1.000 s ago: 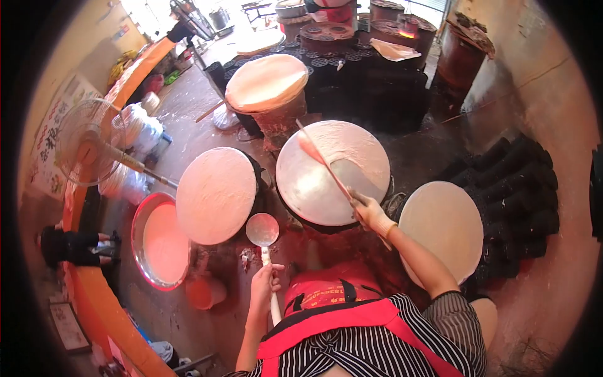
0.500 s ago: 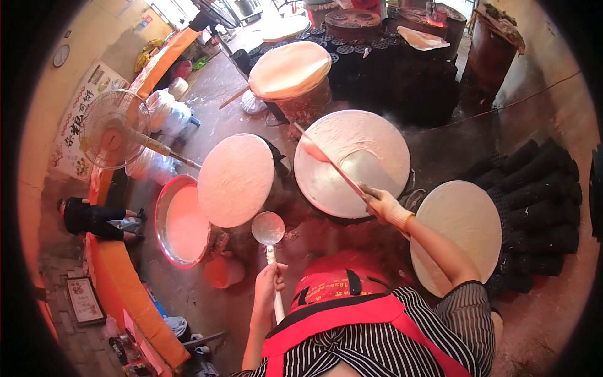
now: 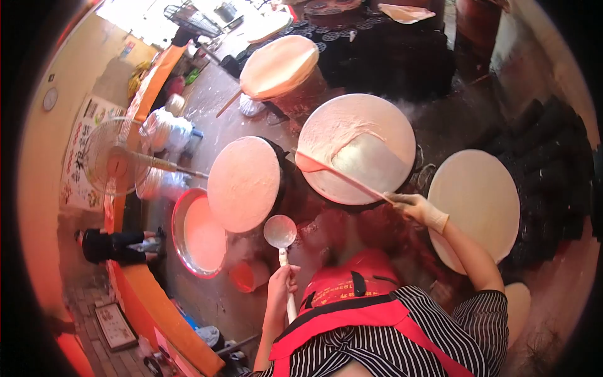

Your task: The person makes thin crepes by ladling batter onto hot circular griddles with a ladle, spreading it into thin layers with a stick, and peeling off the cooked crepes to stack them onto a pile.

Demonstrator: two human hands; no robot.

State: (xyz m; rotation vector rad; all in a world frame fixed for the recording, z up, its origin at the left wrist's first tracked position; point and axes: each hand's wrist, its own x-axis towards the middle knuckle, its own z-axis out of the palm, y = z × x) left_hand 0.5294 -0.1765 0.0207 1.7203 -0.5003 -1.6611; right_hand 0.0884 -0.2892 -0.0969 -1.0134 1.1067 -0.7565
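Observation:
My gloved right hand (image 3: 422,211) is closed around the handle of a long wooden batter spreader (image 3: 352,181). Its flat blade lies across the left part of the middle round griddle (image 3: 370,166). Pale batter (image 3: 323,129) covers the far and left parts of that griddle, while a shiny patch shows bare at its centre. In my left hand (image 3: 282,286) is a ladle (image 3: 280,232), gripped by its pale handle with the bowl pointing away from me. The ladle's bowl is just below the left griddle, which carries a round pancake (image 3: 245,182).
A red-rimmed basin (image 3: 178,235) of batter stands at left, beside an orange bucket (image 3: 249,276). Another round pancake (image 3: 474,210) lies at right. Beyond are stacked flatbreads (image 3: 279,66), a fan (image 3: 117,162) and dark cylinders (image 3: 540,182). Another person (image 3: 113,247) stands far left.
The spreader's blade has moved toward the near left side of the middle griddle, and the bare patch looks larger. My view has shifted; my left hand still holds the ladle.

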